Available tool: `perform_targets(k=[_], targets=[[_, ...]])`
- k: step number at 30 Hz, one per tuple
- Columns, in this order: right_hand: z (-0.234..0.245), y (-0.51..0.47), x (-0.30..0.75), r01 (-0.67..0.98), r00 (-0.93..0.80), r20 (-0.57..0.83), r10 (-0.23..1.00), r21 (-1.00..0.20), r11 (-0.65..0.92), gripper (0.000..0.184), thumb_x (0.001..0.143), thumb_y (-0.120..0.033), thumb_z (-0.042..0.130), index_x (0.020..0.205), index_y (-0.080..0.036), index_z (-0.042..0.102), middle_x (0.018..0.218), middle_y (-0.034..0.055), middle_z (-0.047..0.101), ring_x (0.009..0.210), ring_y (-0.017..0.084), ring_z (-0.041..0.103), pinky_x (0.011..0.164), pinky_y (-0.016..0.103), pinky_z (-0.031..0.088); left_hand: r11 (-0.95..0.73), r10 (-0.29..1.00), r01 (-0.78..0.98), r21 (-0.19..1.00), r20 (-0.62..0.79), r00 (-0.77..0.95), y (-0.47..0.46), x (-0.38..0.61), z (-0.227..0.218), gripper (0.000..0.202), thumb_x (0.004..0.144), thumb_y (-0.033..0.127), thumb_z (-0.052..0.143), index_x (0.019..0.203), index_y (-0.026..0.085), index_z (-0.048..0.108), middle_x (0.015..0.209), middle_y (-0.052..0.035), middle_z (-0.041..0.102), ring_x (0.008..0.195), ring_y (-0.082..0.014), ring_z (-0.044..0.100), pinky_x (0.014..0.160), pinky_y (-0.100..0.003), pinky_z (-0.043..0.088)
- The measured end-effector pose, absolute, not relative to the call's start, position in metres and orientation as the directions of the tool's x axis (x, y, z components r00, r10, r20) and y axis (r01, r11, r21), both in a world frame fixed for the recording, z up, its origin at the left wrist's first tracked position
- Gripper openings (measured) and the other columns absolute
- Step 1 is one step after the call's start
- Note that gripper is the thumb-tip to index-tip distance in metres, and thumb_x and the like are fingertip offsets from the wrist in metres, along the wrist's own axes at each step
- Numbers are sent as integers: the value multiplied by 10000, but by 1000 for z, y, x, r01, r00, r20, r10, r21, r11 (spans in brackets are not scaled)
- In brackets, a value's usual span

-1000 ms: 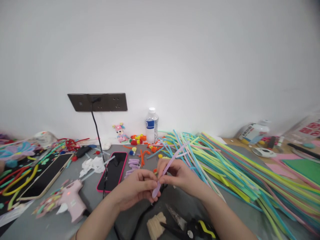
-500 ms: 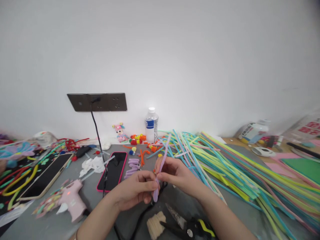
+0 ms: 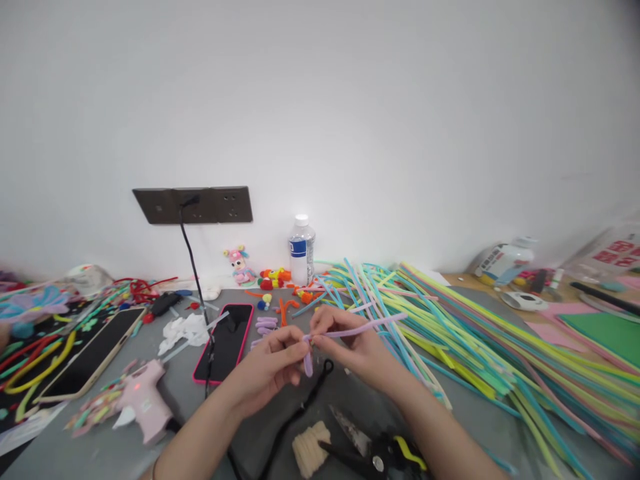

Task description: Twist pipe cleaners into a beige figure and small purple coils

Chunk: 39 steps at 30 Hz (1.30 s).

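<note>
A lilac pipe cleaner point(image 3: 370, 327) is pinched between both hands over the middle of the table. My left hand point(image 3: 274, 360) is closed on its bent end, where a short folded loop hangs below the fingertips. My right hand point(image 3: 350, 340) grips it close beside the left, and the long free end sticks out to the right over the knuckles. Several folded lilac pieces point(image 3: 266, 325) lie just behind the left hand. Below the hands are black cutters with open blades point(image 3: 377, 460) and a beige wound bundle point(image 3: 310, 450).
A phone in a pink case point(image 3: 225, 343), a pink glue gun point(image 3: 147, 400) and another phone point(image 3: 95, 353) lie to the left. Many pipe cleaners point(image 3: 475, 333) spread across the right. A bottle point(image 3: 301, 250) stands by the wall; a black cord point(image 3: 193, 260) hangs from the socket.
The pipe cleaner's long end has swung from pointing up to pointing right. Its folded loop has risen slightly, and both hands stay close together.
</note>
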State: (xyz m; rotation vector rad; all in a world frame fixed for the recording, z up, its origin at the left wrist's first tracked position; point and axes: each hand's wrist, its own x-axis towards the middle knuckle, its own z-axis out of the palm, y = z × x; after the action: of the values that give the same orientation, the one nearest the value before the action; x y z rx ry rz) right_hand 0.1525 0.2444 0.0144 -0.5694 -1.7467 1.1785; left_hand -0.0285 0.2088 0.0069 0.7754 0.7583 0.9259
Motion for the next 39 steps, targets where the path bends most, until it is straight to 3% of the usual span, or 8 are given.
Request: perform_targets(k=[5, 15, 22, 25, 29, 32, 39], targets=[[14, 244, 151, -1, -448, 531, 719, -805, 593, 198, 902, -239, 617, 713, -195, 578, 771, 32, 615, 759, 172, 579, 710, 298, 446, 363, 905, -363, 858, -231, 358, 211, -30, 3, 310, 666, 349, 877, 746, 137, 667, 631, 14, 644, 552, -64, 585, 555, -155, 500], [11, 247, 153, 83, -491, 541, 683, -751, 655, 165, 910, -186, 596, 748, -196, 626, 794, 42, 655, 784, 183, 617, 718, 309, 471, 304, 933, -354, 884, -202, 296, 211, -29, 6, 313, 654, 365, 880, 747, 142, 681, 625, 15, 648, 572, -80, 588, 523, -162, 487], [17, 240, 153, 160, -539, 565, 624, -659, 735, 177, 899, -103, 538, 944, -193, 684, 934, 85, 704, 883, 188, 660, 804, 308, 520, 273, 960, -368, 889, -227, 164, 217, -28, 6, 354, 603, 385, 904, 709, 115, 701, 641, -9, 693, 569, -66, 607, 571, -144, 514], [16, 239, 151, 182, -545, 565, 619, -641, 746, 192, 875, -144, 602, 1045, -179, 683, 1050, 120, 703, 963, 211, 666, 874, 333, 532, 260, 965, -395, 881, -246, 86, 219, -29, 6, 382, 545, 368, 932, 698, 100, 707, 615, -13, 700, 557, -66, 621, 556, -125, 508], [10, 243, 149, 134, -523, 563, 640, -687, 714, 152, 910, -239, 622, 1025, -202, 714, 1028, 106, 718, 918, 202, 686, 830, 324, 555, 239, 969, -434, 869, -242, 49, 218, -28, 8, 445, 497, 325, 955, 797, 130, 690, 622, -3, 714, 539, -81, 641, 549, -144, 521], [7, 246, 149, 71, -492, 548, 676, -749, 659, 154, 930, -294, 618, 979, -214, 739, 990, 94, 738, 892, 202, 693, 810, 332, 552, 179, 983, -400, 899, -183, 28, 217, -28, 7, 434, 538, 333, 937, 839, 156, 679, 649, -5, 730, 574, -108, 670, 572, -171, 534], [4, 249, 150, 69, -397, 416, 818, -875, 478, 193, 883, -373, 680, 875, -190, 740, 808, 52, 708, 749, 183, 628, 667, 289, 484, 35, 996, -133, 991, -46, -79, 213, -29, 10, 307, 559, 394, 901, 675, 167, 729, 602, -31, 727, 584, -167, 664, 560, -238, 531]])
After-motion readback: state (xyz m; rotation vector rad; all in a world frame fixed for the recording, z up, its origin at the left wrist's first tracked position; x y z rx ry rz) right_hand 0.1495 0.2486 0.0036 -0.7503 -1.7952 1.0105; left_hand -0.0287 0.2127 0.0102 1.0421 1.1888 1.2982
